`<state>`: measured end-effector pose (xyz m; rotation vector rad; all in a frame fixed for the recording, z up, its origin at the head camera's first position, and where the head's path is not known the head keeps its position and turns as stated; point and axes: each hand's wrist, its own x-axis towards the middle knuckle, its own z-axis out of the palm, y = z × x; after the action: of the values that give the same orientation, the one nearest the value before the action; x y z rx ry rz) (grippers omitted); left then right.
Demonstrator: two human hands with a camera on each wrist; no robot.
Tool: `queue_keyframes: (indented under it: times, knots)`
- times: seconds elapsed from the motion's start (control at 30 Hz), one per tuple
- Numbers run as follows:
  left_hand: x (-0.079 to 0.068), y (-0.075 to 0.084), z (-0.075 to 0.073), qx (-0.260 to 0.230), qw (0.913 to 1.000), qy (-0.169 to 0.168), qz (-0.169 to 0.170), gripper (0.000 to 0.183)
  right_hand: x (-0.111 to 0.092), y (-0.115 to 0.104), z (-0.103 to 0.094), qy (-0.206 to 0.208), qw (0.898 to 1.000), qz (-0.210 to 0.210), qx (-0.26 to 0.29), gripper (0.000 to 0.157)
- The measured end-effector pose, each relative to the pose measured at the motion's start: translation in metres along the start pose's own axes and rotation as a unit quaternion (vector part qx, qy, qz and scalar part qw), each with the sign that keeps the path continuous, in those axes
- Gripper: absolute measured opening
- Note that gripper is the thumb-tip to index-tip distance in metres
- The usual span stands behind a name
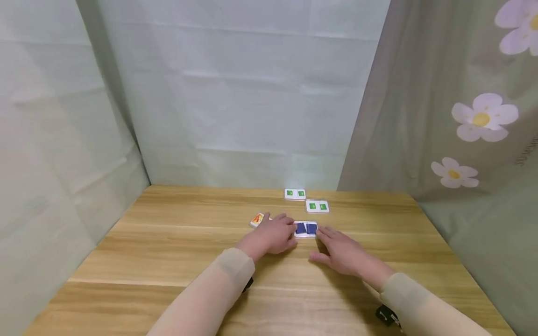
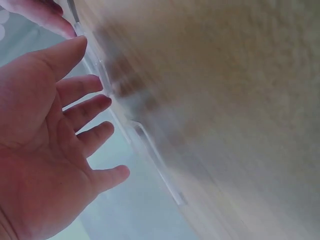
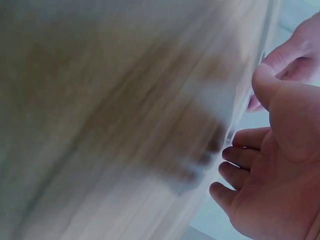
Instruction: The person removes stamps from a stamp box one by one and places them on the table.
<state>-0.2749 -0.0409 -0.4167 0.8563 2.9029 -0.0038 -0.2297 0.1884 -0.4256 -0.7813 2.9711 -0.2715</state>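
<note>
A flat, clear-edged white holder [image 1: 306, 235] lies on the table, with two dark blue squares [image 1: 311, 228] side by side in it. My left hand [image 1: 275, 233] rests at the holder's left end, its fingers extended and only slightly bent. At the opposite end, the fingertips of my right hand [image 1: 342, 249] touch the right edge, thumb spread toward me. In the left wrist view the palm faces in, fingers apart at a clear plastic edge [image 2: 102, 70]. Partly covered by my left hand is a white card with a red and yellow picture [image 1: 257, 219].
Beyond my hands lie two more flat white holders, each with two green squares: one to the right [image 1: 317, 206], one farther back [image 1: 295, 194]. The wooden table [image 1: 168, 242] meets pale cloth [image 1: 252, 116] at the back and a flowered curtain [image 1: 399, 130] at right.
</note>
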Motion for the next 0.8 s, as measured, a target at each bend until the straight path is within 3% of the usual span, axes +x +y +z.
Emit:
queue_keyframes:
  times: [0.23,0.6,0.8]
  knots:
    - [-0.010,-0.001,0.002,0.009,0.9997,0.015,0.014,0.058,-0.006,-0.006,-0.001,-0.003,1.000,-0.006,0.001,0.085]
    - [-0.030,-0.003,0.005,0.000,0.9969,0.038,0.069,0.055,-0.021,-0.016,0.001,0.007,1.000,-0.016,-0.002,0.080]
    - [-0.036,0.001,0.008,0.014,0.9961,0.032,0.081,0.055,-0.031,-0.017,0.002,-0.001,1.000,-0.019,-0.003,0.080]
